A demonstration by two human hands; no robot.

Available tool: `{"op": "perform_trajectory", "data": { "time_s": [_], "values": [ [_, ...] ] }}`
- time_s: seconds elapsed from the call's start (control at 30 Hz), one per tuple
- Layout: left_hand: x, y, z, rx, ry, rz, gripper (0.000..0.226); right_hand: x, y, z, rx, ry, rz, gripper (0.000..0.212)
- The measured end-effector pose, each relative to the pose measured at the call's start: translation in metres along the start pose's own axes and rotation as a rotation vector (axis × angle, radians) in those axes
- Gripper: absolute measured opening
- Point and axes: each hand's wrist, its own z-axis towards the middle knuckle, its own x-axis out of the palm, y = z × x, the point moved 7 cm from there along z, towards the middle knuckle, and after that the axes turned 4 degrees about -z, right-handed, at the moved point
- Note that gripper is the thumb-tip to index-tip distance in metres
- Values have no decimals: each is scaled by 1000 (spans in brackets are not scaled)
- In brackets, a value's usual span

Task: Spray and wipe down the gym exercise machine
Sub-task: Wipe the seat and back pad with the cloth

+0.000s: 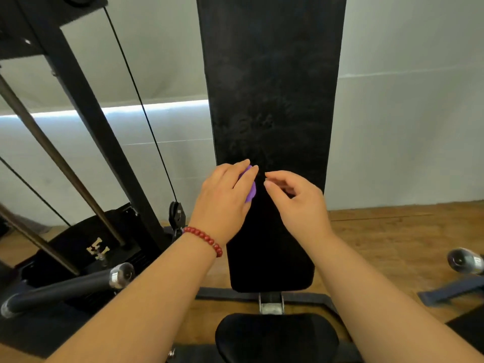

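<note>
The gym machine's long black back pad (pixel 272 87) runs up the middle of the view, with faint smears on its upper part. A smaller black seat pad (pixel 277 336) sits below it. My left hand (pixel 225 197), with a red bead bracelet at the wrist, lies against the pad's lower middle and holds a purple cloth (pixel 251 187) under its fingers. Only a small strip of the cloth shows. My right hand (pixel 296 197) hovers just right of it in front of the pad, fingers loosely curled, thumb and forefinger near each other, holding nothing that I can see.
A black frame upright (pixel 86 106) with a cable (pixel 141 100) and pulley (pixel 176 214) stands at the left, above a weight stack (pixel 86 247). Padded handles with chrome ends stick out at lower left (pixel 78 286) and far right (pixel 466 260). Wooden floor (pixel 392 244) and grey wall lie behind.
</note>
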Motion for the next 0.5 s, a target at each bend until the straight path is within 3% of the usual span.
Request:
{"op": "perform_trajectory", "data": {
  "time_s": [0.33, 0.5],
  "values": [
    [-37, 47, 116, 23, -290, -40, 43, -31, 54, 118, -143, -166, -51, 30],
    [-71, 54, 183, 185, -434, -38, 43, -54, 100, 174, -284, -285, -115, 29]
  ]
}}
